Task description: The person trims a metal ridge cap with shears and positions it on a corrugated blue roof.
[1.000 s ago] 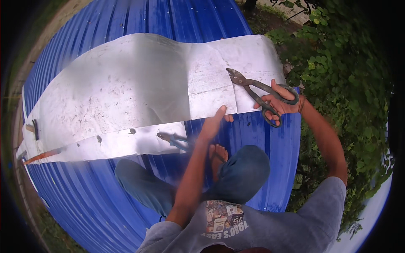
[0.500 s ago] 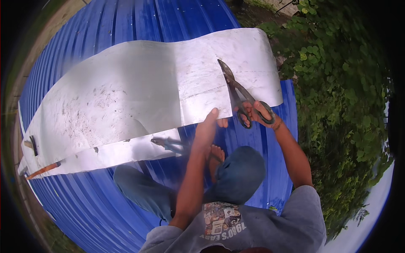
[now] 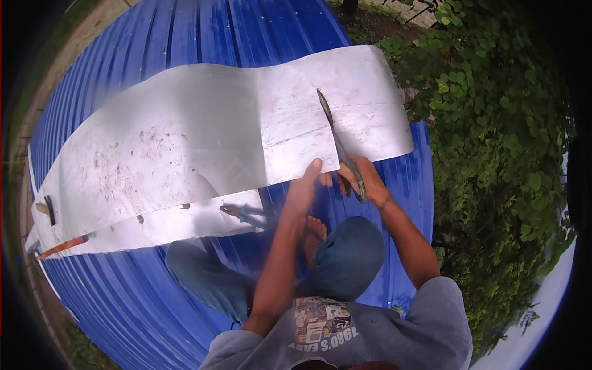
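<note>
Holding: right grip (image 3: 367,176) closed round snips (image 3: 344,158) | left grip (image 3: 303,185) pinching metal sheet (image 3: 231,123) | white lettering (image 3: 327,341) on shirt (image 3: 394,327)

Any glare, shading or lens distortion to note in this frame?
Head view: bright glare whitens parts of the curved silver metal sheet, and a grey shaded band crosses it; head view: fisheye distortion bows the ribbed blue metal roof, and the corners fall to black.

Our left hand (image 3: 306,177) pinches, thumb (image 3: 316,164) uppermost, its forearm (image 3: 274,265) stretched forward. Just beside it, our right hand (image 3: 362,174) curls in a grip, elbow (image 3: 424,276) bent outward.
</note>
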Demonstrator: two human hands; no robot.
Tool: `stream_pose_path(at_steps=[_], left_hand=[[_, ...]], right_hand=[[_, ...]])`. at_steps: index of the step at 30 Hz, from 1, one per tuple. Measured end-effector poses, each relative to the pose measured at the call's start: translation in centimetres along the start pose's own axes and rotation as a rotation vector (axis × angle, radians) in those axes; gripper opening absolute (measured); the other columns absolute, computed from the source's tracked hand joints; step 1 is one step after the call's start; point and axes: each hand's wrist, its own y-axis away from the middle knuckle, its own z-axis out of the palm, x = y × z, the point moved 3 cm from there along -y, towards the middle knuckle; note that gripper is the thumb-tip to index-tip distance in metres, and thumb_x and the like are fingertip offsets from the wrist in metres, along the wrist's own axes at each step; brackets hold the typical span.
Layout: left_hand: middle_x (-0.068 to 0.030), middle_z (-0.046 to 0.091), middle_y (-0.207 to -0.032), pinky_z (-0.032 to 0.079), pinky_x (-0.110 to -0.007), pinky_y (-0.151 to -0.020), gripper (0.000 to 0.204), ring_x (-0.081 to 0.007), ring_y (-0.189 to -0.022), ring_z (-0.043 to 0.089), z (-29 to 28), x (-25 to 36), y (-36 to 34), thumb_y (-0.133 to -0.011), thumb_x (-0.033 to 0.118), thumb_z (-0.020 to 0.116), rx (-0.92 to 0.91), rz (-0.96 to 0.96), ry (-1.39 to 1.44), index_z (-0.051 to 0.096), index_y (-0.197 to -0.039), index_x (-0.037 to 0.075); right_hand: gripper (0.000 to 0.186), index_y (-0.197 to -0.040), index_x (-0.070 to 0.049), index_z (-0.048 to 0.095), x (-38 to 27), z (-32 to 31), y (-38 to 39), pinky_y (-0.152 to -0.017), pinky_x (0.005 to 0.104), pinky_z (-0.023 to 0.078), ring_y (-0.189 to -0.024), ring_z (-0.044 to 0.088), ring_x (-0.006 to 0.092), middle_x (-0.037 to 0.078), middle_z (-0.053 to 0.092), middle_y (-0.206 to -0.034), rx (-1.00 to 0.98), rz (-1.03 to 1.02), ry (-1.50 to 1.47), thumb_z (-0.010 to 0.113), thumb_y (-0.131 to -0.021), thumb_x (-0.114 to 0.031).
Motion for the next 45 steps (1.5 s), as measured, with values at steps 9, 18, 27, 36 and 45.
stream_pose_path(at_steps=[9, 18, 27, 36, 45], left_hand=[[-0.0054, 0.051, -0.075, 0.038, -0.031, -0.073, 0.035, -0.0171, -0.073, 0.048, -0.1, 0.0, 0.2, -0.101, 0.034, 0.050, 0.006, -0.010, 0.041, 0.057, -0.084, 0.004], [-0.0031, 0.047, -0.074, 0.037, -0.032, -0.071, 0.035, -0.0168, -0.073, 0.046, 0.1, -0.5, 0.0, -0.098, 0.038, 0.054, 0.014, -0.043, 0.139, 0.058, -0.090, 0.004], [-0.0052, 0.053, -0.071, 0.041, -0.029, -0.066, 0.038, -0.0155, -0.067, 0.050, 0.4, 0.4, 0.6, -0.098, 0.037, 0.051, 0.055, -0.051, 0.235, 0.060, -0.087, 0.001], [-0.0046, 0.051, -0.077, 0.039, -0.031, -0.068, 0.035, -0.0171, -0.072, 0.047, 0.5, 0.0, 1.2, -0.097, 0.035, 0.056, -0.002, -0.097, 0.189, 0.060, -0.103, 0.001], [-0.0043, 0.048, -0.075, 0.038, -0.032, -0.069, 0.032, -0.0185, -0.071, 0.048, 0.4, 0.0, 1.1, -0.097, 0.035, 0.056, 0.023, -0.084, 0.174, 0.058, -0.094, 0.003]], right_hand=[[0.043, -0.091, 0.001, 0.059, 0.9, 0.4, -0.1, -0.040, 0.0306, 0.041, -0.044, 0.051, 0.0164, 0.006, 0.054, -0.061, 0.147, 0.062, -0.104, 0.037, -0.101, -0.034], [0.043, -0.098, 0.000, 0.060, 2.4, 0.7, -0.5, -0.040, 0.0288, 0.038, -0.042, 0.045, 0.0150, 0.005, 0.053, -0.059, 0.195, -0.011, -0.243, 0.043, -0.099, -0.040], [0.055, -0.120, 0.003, 0.054, -1.4, -1.7, -0.3, -0.075, 0.0345, 0.047, -0.082, 0.057, 0.0181, 0.012, 0.059, -0.093, -0.424, 0.022, -0.732, 0.056, -0.091, -0.044], [0.037, -0.113, 0.003, 0.060, -0.1, -0.8, -2.2, -0.059, 0.0277, 0.046, -0.069, 0.060, 0.0140, 0.010, 0.065, -0.085, -0.074, -0.087, 0.054, 0.048, -0.097, -0.028], [0.039, -0.106, 0.003, 0.065, -0.4, 0.7, -2.3, -0.052, 0.0276, 0.044, -0.061, 0.056, 0.0123, 0.008, 0.064, -0.082, 0.213, -0.005, -0.170, 0.038, -0.101, -0.025]])
